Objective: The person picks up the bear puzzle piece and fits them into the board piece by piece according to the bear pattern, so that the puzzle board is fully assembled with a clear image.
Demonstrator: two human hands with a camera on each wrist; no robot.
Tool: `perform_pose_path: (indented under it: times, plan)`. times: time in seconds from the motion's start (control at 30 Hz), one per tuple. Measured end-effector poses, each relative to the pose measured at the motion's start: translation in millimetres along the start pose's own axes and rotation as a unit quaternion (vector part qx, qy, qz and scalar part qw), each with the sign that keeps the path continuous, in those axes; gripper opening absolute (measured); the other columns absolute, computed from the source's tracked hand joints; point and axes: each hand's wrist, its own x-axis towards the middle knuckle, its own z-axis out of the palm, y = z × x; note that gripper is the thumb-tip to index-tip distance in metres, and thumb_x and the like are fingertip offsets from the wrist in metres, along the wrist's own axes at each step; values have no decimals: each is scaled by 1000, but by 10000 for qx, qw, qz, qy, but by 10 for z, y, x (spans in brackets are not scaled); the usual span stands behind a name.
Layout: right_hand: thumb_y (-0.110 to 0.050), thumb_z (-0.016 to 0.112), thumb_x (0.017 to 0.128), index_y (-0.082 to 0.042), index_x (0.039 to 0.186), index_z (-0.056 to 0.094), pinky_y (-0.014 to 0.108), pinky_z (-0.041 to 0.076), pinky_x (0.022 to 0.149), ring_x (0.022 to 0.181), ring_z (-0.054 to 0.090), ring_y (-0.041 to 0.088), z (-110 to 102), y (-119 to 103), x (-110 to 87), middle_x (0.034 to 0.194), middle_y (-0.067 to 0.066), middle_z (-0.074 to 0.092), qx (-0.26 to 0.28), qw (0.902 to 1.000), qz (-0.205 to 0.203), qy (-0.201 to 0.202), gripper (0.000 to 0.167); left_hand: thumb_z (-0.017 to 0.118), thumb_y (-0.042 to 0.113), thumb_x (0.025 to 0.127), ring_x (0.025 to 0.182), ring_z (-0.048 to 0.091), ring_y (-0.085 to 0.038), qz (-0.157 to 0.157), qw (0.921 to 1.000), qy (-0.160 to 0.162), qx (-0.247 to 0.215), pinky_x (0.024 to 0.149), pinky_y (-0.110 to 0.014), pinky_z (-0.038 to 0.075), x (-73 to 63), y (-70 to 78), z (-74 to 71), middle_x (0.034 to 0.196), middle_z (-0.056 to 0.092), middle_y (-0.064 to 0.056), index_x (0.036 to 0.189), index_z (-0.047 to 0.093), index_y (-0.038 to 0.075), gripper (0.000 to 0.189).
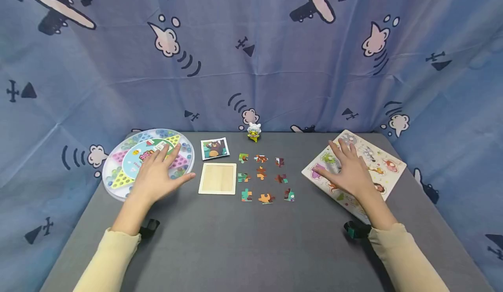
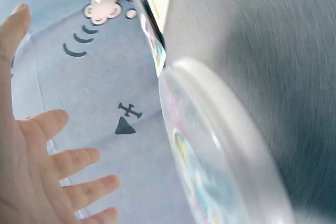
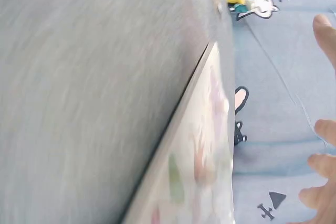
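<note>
My left hand, fingers spread, hovers over a round board game with a clear cover and coloured dots. In the left wrist view a gap shows between that hand and the round board. My right hand is spread above a square wooden animal puzzle board; the right wrist view shows its fingers apart from the board. Between the hands lie several loose jigsaw pieces in rows. Left of them sit a wooden frame tray and a bear picture card.
A small white and yellow figurine stands at the back edge of the grey table. Behind the table hangs a blue curtain printed with planes and clouds. Dark wrist straps with cameras sit under both wrists.
</note>
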Motion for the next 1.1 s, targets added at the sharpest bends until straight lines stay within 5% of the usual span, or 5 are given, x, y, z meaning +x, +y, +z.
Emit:
perform_pose_path:
  times: [0.3,0.6,1.1]
  plan:
    - [-64,77,88,-13,167,37,82,31,112,156,23,57,247,-346,205,174,21,26,691,9963,-143,493,101,72,64,93,158,26,-49,-203,9873,-313,-1545,125,-68,25,-29,69,145,173,27,-20,171,25,20,101]
    - [-66,78,86,-14,163,44,72,42,112,150,40,49,510,-700,437,171,19,34,831,9942,-425,543,99,76,54,93,157,29,-47,-71,9768,-390,-2102,126,-65,27,-49,139,309,170,34,-21,168,31,10,98]
    - [-51,82,89,-7,152,57,67,38,119,145,47,46,804,-1134,641,154,21,56,1465,9862,-765,14,81,82,50,90,157,29,-45,309,9699,-774,-2287,126,-65,28,-21,177,603,171,31,-21,169,29,8,103]
